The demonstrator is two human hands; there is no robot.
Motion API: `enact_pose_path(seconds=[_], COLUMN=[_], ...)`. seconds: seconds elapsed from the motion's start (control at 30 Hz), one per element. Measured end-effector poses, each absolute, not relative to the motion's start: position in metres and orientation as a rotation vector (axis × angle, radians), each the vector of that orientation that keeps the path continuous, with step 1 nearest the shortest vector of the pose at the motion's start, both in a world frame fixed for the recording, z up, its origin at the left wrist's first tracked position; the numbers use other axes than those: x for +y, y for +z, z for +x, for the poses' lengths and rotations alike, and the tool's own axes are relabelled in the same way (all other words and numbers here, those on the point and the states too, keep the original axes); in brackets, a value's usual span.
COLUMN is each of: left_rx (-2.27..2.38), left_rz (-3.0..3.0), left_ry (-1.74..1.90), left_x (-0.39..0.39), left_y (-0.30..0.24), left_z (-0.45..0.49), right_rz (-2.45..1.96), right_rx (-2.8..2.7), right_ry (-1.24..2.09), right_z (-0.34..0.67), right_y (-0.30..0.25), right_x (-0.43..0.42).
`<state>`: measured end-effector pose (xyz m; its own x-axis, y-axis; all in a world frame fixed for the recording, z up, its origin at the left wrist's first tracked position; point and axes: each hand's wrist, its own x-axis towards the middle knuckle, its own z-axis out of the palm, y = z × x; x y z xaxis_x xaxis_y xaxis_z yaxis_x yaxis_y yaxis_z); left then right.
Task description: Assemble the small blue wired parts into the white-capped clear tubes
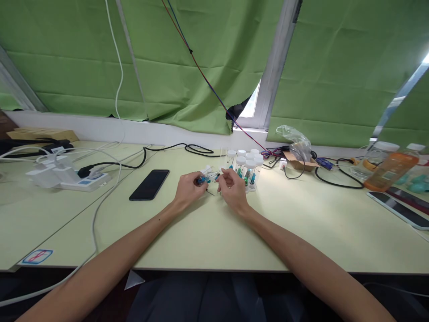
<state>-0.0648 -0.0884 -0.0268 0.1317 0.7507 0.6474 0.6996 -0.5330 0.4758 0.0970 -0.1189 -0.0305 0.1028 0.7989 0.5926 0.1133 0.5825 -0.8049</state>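
My left hand [191, 188] is closed around a bundle of small blue parts with thin wire leads [203, 180]. The leads stick out to the right, toward my other hand. Thumb and fingers of my right hand [232, 188] are pinched together at the lead ends; what lies between them is too small to make out. Just behind and to the right of it stands a group of clear tubes with white caps [250, 164]. Blue and green parts with leads show inside several of them. One thin lead [210, 192] shows at the table below my hands.
A black phone [149, 184] lies left of my hands. Farther left is a white power strip [87, 181] with plugs and cables. At the right are a small cardboard box [300, 162], an orange bottle [390, 172], a clear jar [373, 161] and another phone [400, 210].
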Motion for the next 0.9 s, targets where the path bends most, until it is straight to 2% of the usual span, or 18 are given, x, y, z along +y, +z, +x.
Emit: enact_pose_path(seconds=[0.9], left_rx=[1.629], left_rz=[2.391], left_ry=[1.244], left_x=[-0.089], left_y=[-0.025], left_z=[-0.068], right_rz=[-0.957], right_rx=[-1.646], right_ry=[0.511], right_z=[0.097], right_y=[-0.043], right_x=[-0.110])
